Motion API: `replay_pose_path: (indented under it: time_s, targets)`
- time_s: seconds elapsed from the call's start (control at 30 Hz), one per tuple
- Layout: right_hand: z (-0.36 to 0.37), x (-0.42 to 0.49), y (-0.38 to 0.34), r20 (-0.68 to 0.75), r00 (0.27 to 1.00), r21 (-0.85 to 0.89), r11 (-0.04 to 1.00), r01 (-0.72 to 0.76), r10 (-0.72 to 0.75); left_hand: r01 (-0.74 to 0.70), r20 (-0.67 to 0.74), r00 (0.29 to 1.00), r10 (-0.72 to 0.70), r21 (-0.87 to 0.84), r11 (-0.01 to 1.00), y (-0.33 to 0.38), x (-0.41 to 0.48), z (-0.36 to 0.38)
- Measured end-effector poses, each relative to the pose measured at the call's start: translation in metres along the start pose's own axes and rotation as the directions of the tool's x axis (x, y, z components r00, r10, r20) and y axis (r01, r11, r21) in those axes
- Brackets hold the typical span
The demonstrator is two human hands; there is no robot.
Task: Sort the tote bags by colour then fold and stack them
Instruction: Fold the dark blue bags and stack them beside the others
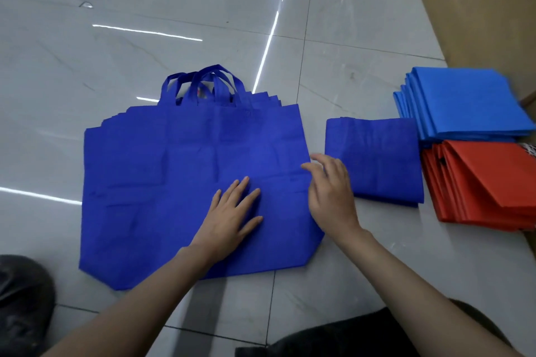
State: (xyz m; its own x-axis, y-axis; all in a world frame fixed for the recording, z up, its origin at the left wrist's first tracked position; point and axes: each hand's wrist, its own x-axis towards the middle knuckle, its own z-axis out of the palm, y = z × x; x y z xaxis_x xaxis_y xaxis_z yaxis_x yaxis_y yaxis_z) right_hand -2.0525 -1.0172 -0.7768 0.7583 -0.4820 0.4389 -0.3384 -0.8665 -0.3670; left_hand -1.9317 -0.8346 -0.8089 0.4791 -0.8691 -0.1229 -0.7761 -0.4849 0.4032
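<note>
Left hand: the left hand point(232, 211) lies flat, fingers straight and released, on the near right part of the topmost royal-blue non-woven tote bag point(162, 182); likely there to pin the cloth so it does not slide during folding.
Right hand: the right hand point(330, 191) sits at that bag's right edge, fingers loosely curved and holding no fabric that can be seen; judged ready to take the edge and fold it leftward.
Unfolded pile: the top bag lies open on a fanned pile of like bags on the pale glossy tiled floor point(145, 23); spread flat, each can be folded in place.
Red stack: folded red fabric bags point(487, 182) at near right, finished and apart.
Folded royal-blue stack: a flat folded bundle point(377, 159) just right of the pile, within reach, so each new fold lands with its colour.
Light-blue stack: folded sky-blue bags point(470, 101) farther right, touching the red stack's far side.
Handles: the pile's looped handles point(203, 81) point away, at the far edge.
Progress: sorting looks done; royal blue remains.
</note>
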Motion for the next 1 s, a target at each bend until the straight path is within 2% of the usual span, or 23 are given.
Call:
replay_pose_path:
  time_s: [0.07,0.17,0.23,0.3,0.43,0.53,0.63,0.7,0.83,0.87,1.0]
  targets:
    - [0.009,-0.01,-0.021,0.138,0.975,0.026,0.984,0.174,-0.176,0.026,-0.016,1.0,-0.026,0.0,1.0,-0.011,-0.012,-0.004]
    - [0.032,-0.04,-0.05,0.422,0.826,0.017,0.914,0.406,-0.374,0.091,-0.021,0.996,-0.092,-0.004,0.996,-0.034,-0.034,-0.01]
    - [0.045,-0.059,-0.066,0.563,0.704,0.021,0.859,0.512,-0.433,0.112,-0.012,0.994,-0.112,0.019,0.994,-0.05,-0.05,-0.014]
    - [0.053,-0.071,-0.079,0.636,0.635,0.009,0.827,0.562,-0.438,0.135,-0.005,0.991,-0.135,0.048,0.99,-0.065,-0.067,-0.02]
    - [0.061,-0.069,-0.09,0.595,0.667,-0.023,0.82,0.571,-0.448,0.185,0.057,0.981,-0.187,0.045,0.982,-0.093,-0.094,-0.035]
    - [0.063,-0.063,-0.091,0.479,0.736,-0.009,0.836,0.549,-0.478,0.162,0.137,0.978,-0.156,-0.036,0.986,-0.105,-0.108,-0.054]
    - [0.057,-0.053,-0.098,0.331,0.863,0.081,0.922,0.378,-0.382,0.111,0.167,0.981,-0.097,-0.076,0.991,-0.115,-0.118,-0.07]
    - [0.049,-0.042,-0.103,0.324,0.898,0.107,0.955,0.277,-0.296,0.075,0.125,0.99,-0.067,-0.066,0.995,-0.123,-0.123,-0.078]
    - [0.03,-0.024,-0.096,0.323,0.868,0.069,0.924,0.376,-0.378,0.116,-0.156,0.977,-0.148,-0.194,0.974,-0.142,-0.121,-0.092]
    - [0.025,-0.02,-0.092,0.321,0.858,0.077,0.915,0.397,-0.4,0.154,-0.186,0.961,-0.204,-0.249,0.956,-0.145,-0.118,-0.094]
    - [0.001,-0.005,-0.072,0.289,0.828,0.097,0.875,0.474,-0.48,0.233,-0.163,0.921,-0.355,-0.5,0.834,-0.147,-0.103,-0.104]
